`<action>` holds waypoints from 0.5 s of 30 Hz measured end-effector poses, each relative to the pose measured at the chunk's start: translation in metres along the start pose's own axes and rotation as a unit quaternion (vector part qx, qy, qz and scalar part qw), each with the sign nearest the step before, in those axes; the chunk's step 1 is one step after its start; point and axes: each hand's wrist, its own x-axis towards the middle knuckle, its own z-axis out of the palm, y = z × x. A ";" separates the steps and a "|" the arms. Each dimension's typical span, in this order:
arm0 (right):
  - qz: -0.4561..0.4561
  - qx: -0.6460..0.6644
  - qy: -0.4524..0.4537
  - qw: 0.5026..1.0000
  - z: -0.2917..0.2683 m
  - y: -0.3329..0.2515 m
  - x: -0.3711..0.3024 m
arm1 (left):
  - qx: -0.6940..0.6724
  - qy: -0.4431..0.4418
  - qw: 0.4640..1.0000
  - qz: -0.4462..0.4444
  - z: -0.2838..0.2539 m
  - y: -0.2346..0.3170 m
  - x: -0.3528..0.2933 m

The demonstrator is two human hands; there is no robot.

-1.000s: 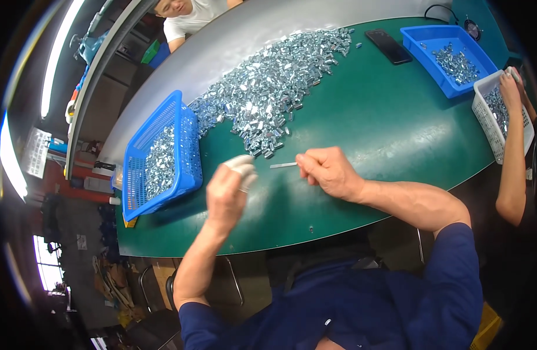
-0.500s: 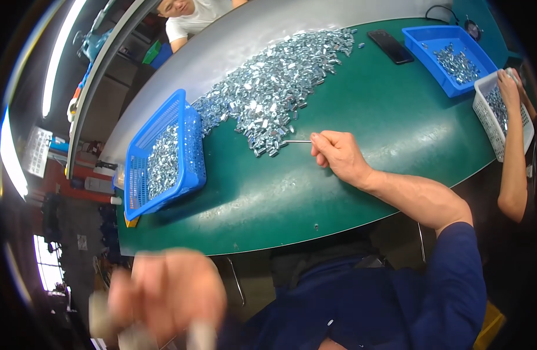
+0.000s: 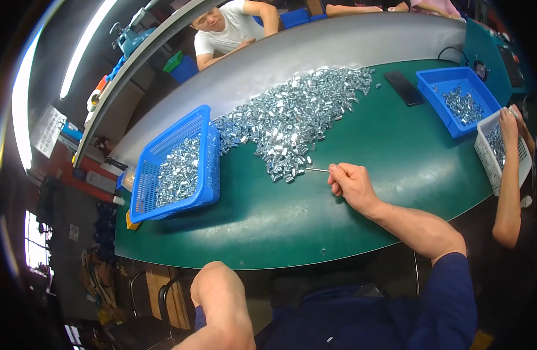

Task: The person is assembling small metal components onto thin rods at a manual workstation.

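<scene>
My right hand (image 3: 351, 185) is over the near right part of the green table (image 3: 268, 233), thumb and fingers pinched together on a thin metal rod (image 3: 318, 170). The rod points left, its tip at the near right edge of the heap (image 3: 297, 119) of small shiny metal pieces; I cannot tell whether it touches one. My left arm (image 3: 219, 294) comes in at the near edge with its elbow bent, and my left hand is out of view, so I cannot tell whether its fingers are apart or together.

The heap spreads from the middle of the table toward the far side, where it meets a grey strip (image 3: 397, 44). One loose piece (image 3: 378, 86) lies just beyond its right end. To the left, close beside the heap, stands a blue basket (image 3: 212, 160) with more such pieces inside. A dark phone (image 3: 404, 88) lies to the far right, near a blue tray (image 3: 436, 109) holding small pieces. Just nearer than the tray, a co-worker's hands (image 3: 509, 121) are at a white basket (image 3: 487, 165). A person in a white shirt (image 3: 232, 34) leans in at the far left.
</scene>
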 end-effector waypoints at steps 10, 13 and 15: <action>-0.003 0.013 -0.002 1.000 -0.003 0.003 -0.001 | 0.053 -0.015 0.998 0.023 0.002 0.008 0.008; 0.007 0.017 0.000 1.000 -0.001 0.003 0.000 | -0.033 -0.038 0.995 -0.089 -0.007 0.015 0.000; 0.000 0.014 -0.003 1.000 0.001 0.003 0.000 | -0.031 0.001 1.000 0.000 0.003 0.004 0.004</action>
